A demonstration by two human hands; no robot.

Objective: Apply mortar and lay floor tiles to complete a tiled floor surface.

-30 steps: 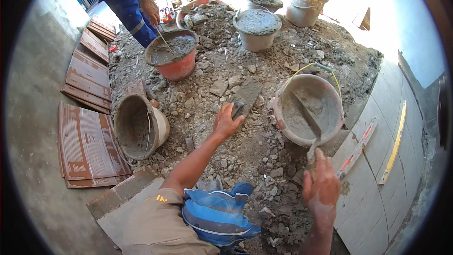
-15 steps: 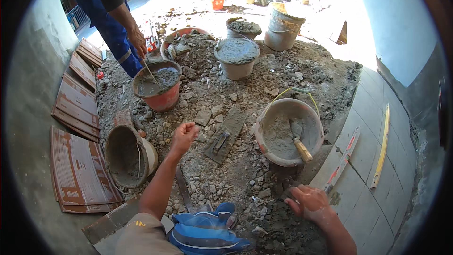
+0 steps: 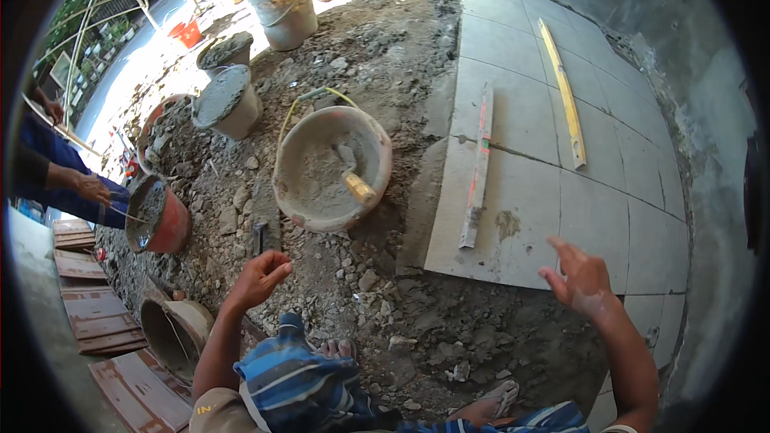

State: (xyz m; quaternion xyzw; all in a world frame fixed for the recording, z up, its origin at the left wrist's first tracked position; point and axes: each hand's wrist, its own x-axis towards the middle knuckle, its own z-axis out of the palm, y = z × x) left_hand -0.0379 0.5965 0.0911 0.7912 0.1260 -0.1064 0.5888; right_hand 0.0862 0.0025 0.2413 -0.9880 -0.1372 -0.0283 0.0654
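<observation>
My left hand [image 3: 261,279] hovers over the rubble with its fingers curled in and nothing showing in them. Close by lies a float [image 3: 260,234], partly hidden behind that hand. My right hand [image 3: 579,277] is open, fingers apart, above the front edge of the grey floor tiles [image 3: 525,208]. Damp mortar [image 3: 489,317] spreads in front of that edge. Between and beyond my hands stands a bucket [image 3: 309,144] of grey mix with a yellow-green handle. In it rests a trowel [image 3: 358,188] with a wooden grip. A red-and-silver straightedge [image 3: 479,168] lies on the tiles.
A yellow spirit level [image 3: 564,96] lies farther right on the tiles, near the wall. A co-worker's hand [image 3: 92,190] holds a rod in a red bucket [image 3: 172,224]. An empty-looking bucket [image 3: 176,329] lies tipped at left. Stacked brown tiles [image 3: 100,313] line the left side.
My view has swung right, showing more of the tiled floor. My right hand has risen from the mortar to over the tiles, its fingers spreading. My left hand stays curled.
</observation>
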